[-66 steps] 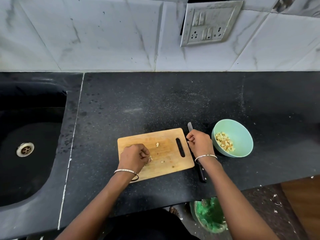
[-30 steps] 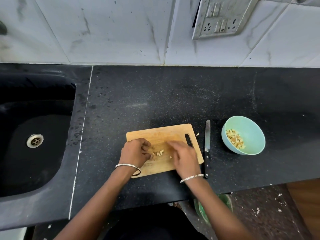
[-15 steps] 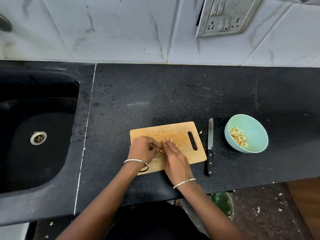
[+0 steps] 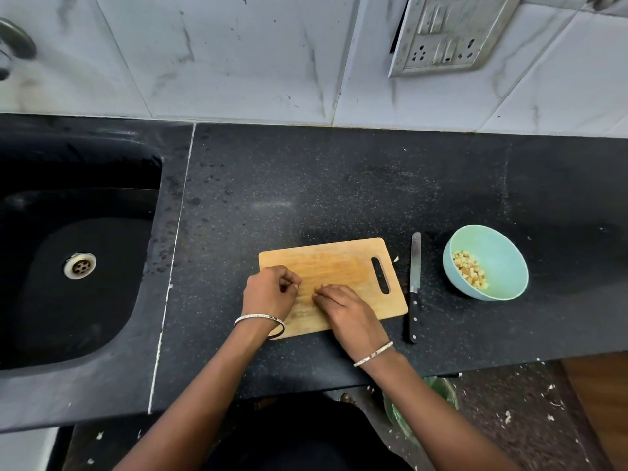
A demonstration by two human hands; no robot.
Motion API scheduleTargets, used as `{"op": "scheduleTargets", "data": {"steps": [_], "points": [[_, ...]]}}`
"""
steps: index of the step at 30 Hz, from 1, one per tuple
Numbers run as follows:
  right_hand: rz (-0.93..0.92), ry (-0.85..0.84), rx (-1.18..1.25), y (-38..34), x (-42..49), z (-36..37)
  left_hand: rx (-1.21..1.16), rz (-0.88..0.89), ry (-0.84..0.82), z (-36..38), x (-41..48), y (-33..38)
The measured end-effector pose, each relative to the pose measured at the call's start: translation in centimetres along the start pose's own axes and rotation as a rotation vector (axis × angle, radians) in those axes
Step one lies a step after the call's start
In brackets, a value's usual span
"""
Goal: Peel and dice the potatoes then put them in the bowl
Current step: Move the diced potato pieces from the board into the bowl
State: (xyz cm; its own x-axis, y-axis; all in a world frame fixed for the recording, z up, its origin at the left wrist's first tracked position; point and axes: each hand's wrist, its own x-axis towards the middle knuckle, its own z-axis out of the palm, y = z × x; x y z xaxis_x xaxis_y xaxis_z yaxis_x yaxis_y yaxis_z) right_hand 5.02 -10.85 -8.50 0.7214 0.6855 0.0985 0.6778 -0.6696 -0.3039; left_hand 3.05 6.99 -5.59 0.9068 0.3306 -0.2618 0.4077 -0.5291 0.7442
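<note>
The right hand (image 4: pixel 343 309) lies flat, fingers straight on the cutting board (image 4: pixel 339 263), fingertips facing the left hand (image 4: pixel 270 295). That hand's fingers are curled, and I cannot tell whether it holds anything. This looks like gathering stray bits: press the fingertips low against the wood, cup everything into one palm, then lift it over the knife (image 4: pixel 414 287) to the bowl (image 4: pixel 503 248), where diced potato (image 4: pixel 470 273) already sits.

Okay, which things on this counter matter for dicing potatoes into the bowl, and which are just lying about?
For the job: wooden cutting board, knife, light green bowl, diced potato in it, left hand and right hand on the board.
Just lying about: sink, tap, wall socket panel, green container on the floor.
</note>
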Motion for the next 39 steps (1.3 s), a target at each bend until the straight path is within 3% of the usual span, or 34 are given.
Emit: {"op": "scheduleTargets", "data": {"steps": [11, 23, 26, 29, 31, 32, 36, 39], "points": [[0.074, 0.007, -0.266, 0.2, -2.9, -1.0, -0.023, 0.030, -0.078, 0.8, -0.3, 1.0], [0.162, 0.108, -0.240, -0.4, -1.8, -0.6, -0.006, 0.032, -0.085, 1.5, -0.4, 1.4], [0.429, 0.184, 0.122, -0.1, -1.1, -3.1, 0.007, 0.043, -0.083, 1.6, -0.4, 1.5], [0.971, 0.321, 0.972, 1.7, -0.8, -6.6, 0.026, 0.075, -0.086, 1.7, -0.3, 2.0], [1.156, 0.369, 1.540, 3.1, -1.0, -8.8, 0.040, 0.113, -0.085, 2.1, -0.1, 2.9], [1.188, 0.390, 1.701, 3.8, -1.2, -9.8, 0.050, 0.136, -0.081, 2.3, 0.1, 3.5], [1.174, 0.484, 1.920, 6.7, -2.3, -13.7, 0.138, 0.233, -0.139, 3.9, 1.3, 6.9], [1.132, 0.663, 1.873, 9.3, -3.2, -16.2, 0.303, 0.196, -0.288, 5.2, 1.9, 9.2]]}}
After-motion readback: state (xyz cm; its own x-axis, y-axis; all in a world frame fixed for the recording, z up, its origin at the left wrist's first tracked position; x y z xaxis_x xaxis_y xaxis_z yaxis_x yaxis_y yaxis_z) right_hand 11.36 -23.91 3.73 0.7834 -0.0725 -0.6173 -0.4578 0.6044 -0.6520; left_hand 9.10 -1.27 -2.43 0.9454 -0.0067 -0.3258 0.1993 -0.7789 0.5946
